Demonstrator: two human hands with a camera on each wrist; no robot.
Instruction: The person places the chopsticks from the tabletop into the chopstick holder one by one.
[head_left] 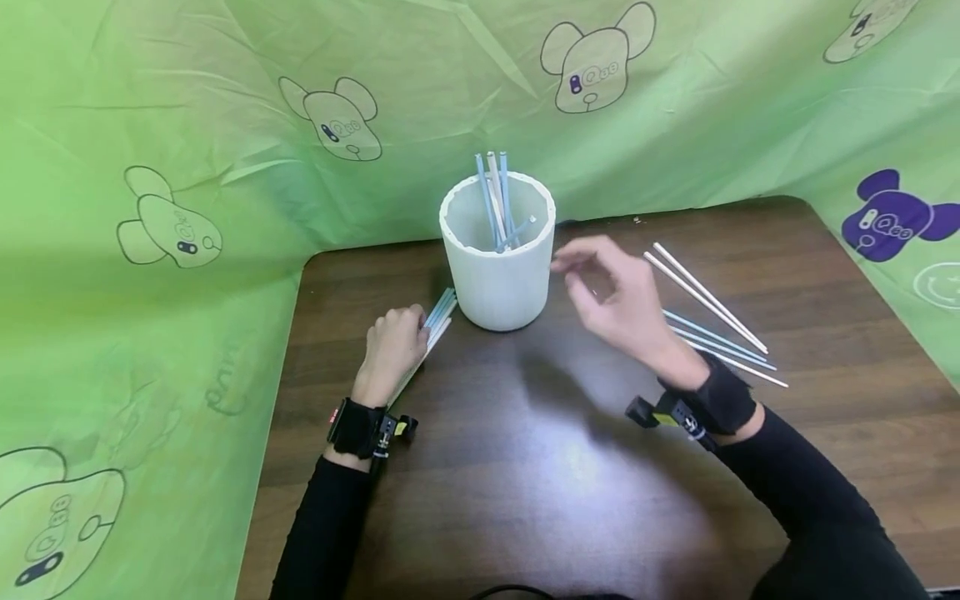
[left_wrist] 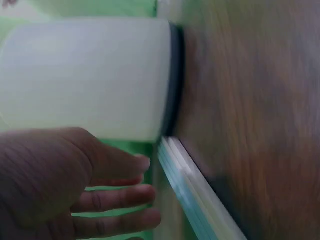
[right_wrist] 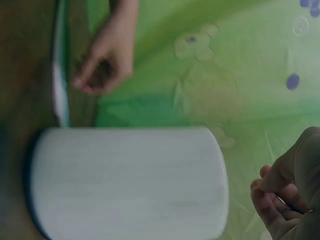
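Observation:
A white cup (head_left: 498, 279) stands at the back middle of the dark wooden table (head_left: 525, 483), with several blue and white straws (head_left: 495, 200) upright in it. My left hand (head_left: 393, 342) rests on the table left of the cup, its fingers (left_wrist: 125, 195) loosely bent beside a flat bundle of straws (head_left: 439, 319) without closing round it. My right hand (head_left: 611, 292) hovers to the right of the cup's rim with relaxed, slightly curled fingers (right_wrist: 280, 200) and nothing in them. The wrist views show the cup (left_wrist: 90, 75) (right_wrist: 130, 180) close up and the bundle (left_wrist: 195, 195) lying on the wood.
More loose straws, white ones (head_left: 708, 297) and blue ones (head_left: 720, 340), lie on the table behind my right wrist. A green cloth with bear prints (head_left: 187, 208) walls in the table at the back and both sides. The near half of the table shows bare wood.

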